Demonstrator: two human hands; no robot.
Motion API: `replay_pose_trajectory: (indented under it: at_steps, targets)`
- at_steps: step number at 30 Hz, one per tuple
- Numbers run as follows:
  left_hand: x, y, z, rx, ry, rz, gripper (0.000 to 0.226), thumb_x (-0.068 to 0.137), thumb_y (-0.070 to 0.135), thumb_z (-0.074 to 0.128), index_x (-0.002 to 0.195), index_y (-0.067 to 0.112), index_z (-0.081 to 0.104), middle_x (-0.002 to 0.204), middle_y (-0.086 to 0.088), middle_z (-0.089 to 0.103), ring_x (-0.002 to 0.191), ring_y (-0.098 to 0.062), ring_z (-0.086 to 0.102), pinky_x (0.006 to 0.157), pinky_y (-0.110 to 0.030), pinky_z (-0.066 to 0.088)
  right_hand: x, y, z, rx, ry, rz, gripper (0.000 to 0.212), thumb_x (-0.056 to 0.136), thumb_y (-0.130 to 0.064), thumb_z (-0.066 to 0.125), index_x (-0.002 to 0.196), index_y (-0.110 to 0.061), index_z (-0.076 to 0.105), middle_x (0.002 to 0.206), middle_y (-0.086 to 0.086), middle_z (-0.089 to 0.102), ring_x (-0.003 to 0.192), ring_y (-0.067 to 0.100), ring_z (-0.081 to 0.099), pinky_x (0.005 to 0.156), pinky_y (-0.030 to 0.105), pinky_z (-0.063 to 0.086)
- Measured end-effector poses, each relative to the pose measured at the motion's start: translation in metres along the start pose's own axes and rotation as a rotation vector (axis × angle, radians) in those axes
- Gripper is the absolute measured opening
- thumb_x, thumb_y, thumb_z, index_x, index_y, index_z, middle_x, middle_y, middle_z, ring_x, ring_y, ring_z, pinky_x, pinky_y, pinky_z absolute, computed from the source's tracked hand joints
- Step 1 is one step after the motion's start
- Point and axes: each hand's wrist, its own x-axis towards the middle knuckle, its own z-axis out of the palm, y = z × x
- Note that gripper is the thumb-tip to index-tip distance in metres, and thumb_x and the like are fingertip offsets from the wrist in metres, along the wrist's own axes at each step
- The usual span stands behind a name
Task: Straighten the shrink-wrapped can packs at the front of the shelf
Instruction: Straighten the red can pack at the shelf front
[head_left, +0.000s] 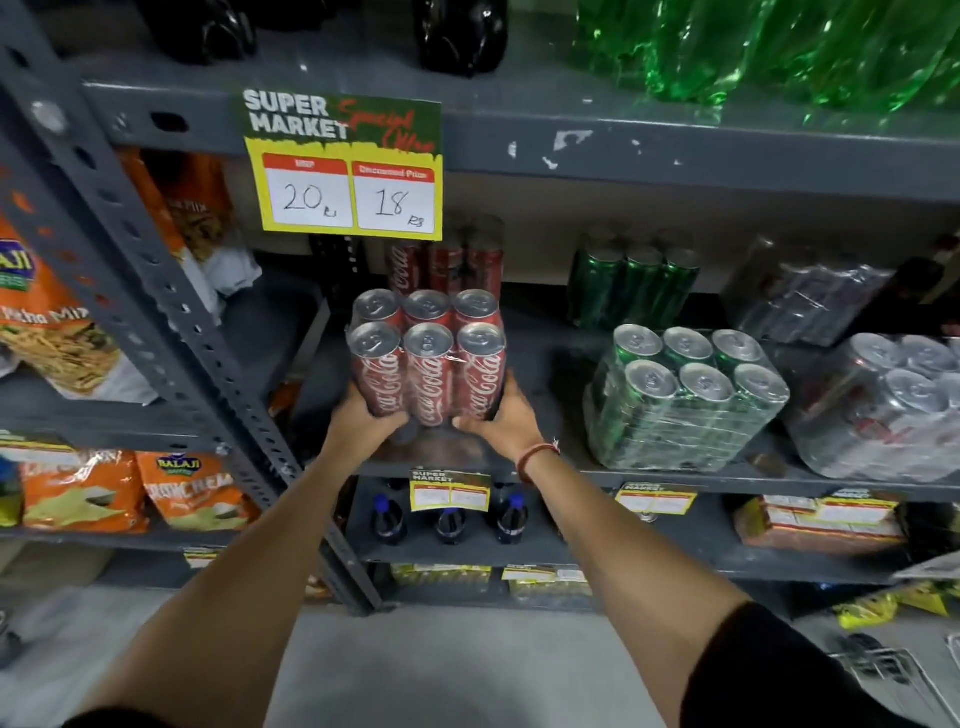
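We face a grey slotted steel rack (171, 312) with chipped paint. Below it lies a pale grey floor (467, 660). A yellow price sign (345, 171) hangs from its upper shelf edge.

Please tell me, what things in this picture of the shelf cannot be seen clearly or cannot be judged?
All in the head view:
- Bottom of the red can pack: covered by the left hand and right hand.
- Silver can pack: cut off by the right edge, brand blurred.
- Small price tags on the shelf edge: too small to read.
- Back-row red cans: partly hidden by the big price sign.
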Motion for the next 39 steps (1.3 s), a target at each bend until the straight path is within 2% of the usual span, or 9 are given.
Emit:
replay_pose_trajectory:
  at_steps: [2, 4, 12, 18, 25, 27, 31, 34, 39]
  targets:
    - [0.002, -0.001, 0.001, 0.013, -0.004, 0.009, 0.078, 0.07, 0.023, 0.078, 0.135, 0.009, 0.037, 0.134, -0.012, 0.057, 0.122, -0.031, 0.052, 0.088, -0.03, 0.037, -0.001, 0.002, 0.003, 0.013, 0.028, -0.022, 0.081, 0.068, -0.014, 0.083, 0.135, -0.01, 0.037, 0.132, 0.012, 0.056, 0.123, 0.027, 0.052, 0.1, 0.025, 0.037]
    - [0.001, -0.003, 0.001, 0.037, 0.006, 0.039, 0.082, 0.069, 0.024, 0.079, 0.137, 0.01, 0.035, 0.135, -0.011, 0.057, 0.123, -0.031, 0.052, 0.09, -0.031, 0.037, -0.003, 0.005, 0.005, -0.001, 0.059, -0.052, 0.074, 0.071, -0.012, 0.08, 0.133, -0.01, 0.04, 0.129, 0.011, 0.059, 0.12, 0.026, 0.054, 0.092, 0.02, 0.035]
    - [-0.014, -0.007, -0.005, 0.103, -0.052, 0.092, 0.083, 0.068, 0.035, 0.08, 0.135, 0.011, 0.036, 0.135, -0.011, 0.056, 0.123, -0.029, 0.053, 0.103, -0.042, 0.044, -0.022, 0.022, 0.001, -0.006, 0.1, -0.152, 0.066, 0.076, -0.009, 0.075, 0.133, -0.012, 0.043, 0.124, 0.01, 0.062, 0.116, 0.023, 0.056, 0.095, 0.02, 0.039]
    - [-0.037, -0.014, -0.007, 0.156, -0.066, 0.144, 0.084, 0.07, 0.042, 0.077, 0.137, 0.012, 0.035, 0.135, -0.01, 0.056, 0.123, -0.028, 0.054, 0.094, -0.031, 0.041, -0.039, 0.031, -0.001, -0.031, 0.093, -0.167, 0.067, 0.075, -0.009, 0.076, 0.134, -0.013, 0.043, 0.122, 0.009, 0.063, 0.112, 0.02, 0.057, 0.096, 0.021, 0.041]
    - [-0.048, -0.014, -0.012, 0.155, -0.07, 0.168, 0.09, 0.066, 0.039, 0.081, 0.139, 0.014, 0.033, 0.133, -0.009, 0.058, 0.12, -0.026, 0.056, 0.093, -0.028, 0.042, -0.052, 0.033, 0.001, -0.045, 0.125, -0.187, 0.069, 0.073, -0.008, 0.077, 0.133, -0.011, 0.044, 0.119, 0.008, 0.064, 0.101, 0.008, 0.051, 0.084, 0.003, 0.032]
    - [-0.048, -0.014, -0.012, 0.165, -0.067, 0.176, 0.09, 0.067, 0.036, 0.081, 0.139, 0.012, 0.034, 0.132, -0.011, 0.059, 0.12, -0.027, 0.056, 0.093, -0.029, 0.042, -0.052, 0.032, 0.0, -0.065, 0.126, -0.182, 0.069, 0.073, -0.009, 0.077, 0.134, -0.011, 0.043, 0.12, 0.01, 0.064, 0.104, 0.013, 0.055, 0.087, 0.008, 0.035]
    - [-0.047, -0.014, -0.014, 0.198, -0.057, 0.189, 0.088, 0.068, 0.033, 0.081, 0.139, 0.011, 0.035, 0.132, -0.013, 0.059, 0.12, -0.029, 0.056, 0.096, -0.034, 0.043, -0.051, 0.034, 0.001, -0.171, 0.132, -0.164, 0.071, 0.076, -0.018, 0.076, 0.136, -0.01, 0.039, 0.113, 0.019, 0.062, 0.107, 0.031, 0.055, 0.09, 0.03, 0.042]
    - [-0.045, -0.015, -0.016, 0.214, -0.079, 0.2, 0.088, 0.068, 0.034, 0.081, 0.139, 0.011, 0.035, 0.133, -0.013, 0.059, 0.121, -0.029, 0.055, 0.098, -0.038, 0.045, -0.052, 0.037, 0.002, -0.211, 0.115, -0.144, 0.072, 0.078, -0.022, 0.074, 0.138, -0.01, 0.037, 0.112, 0.021, 0.06, 0.107, 0.032, 0.054, 0.091, 0.034, 0.042]
    - [-0.045, -0.015, -0.016, 0.227, -0.078, 0.185, 0.088, 0.067, 0.037, 0.081, 0.139, 0.012, 0.034, 0.131, -0.012, 0.06, 0.12, -0.029, 0.056, 0.094, -0.034, 0.045, -0.056, 0.035, 0.002, -0.184, 0.098, -0.111, 0.074, 0.08, -0.024, 0.073, 0.141, -0.011, 0.033, 0.114, 0.02, 0.058, 0.109, 0.031, 0.052, 0.096, 0.036, 0.042]
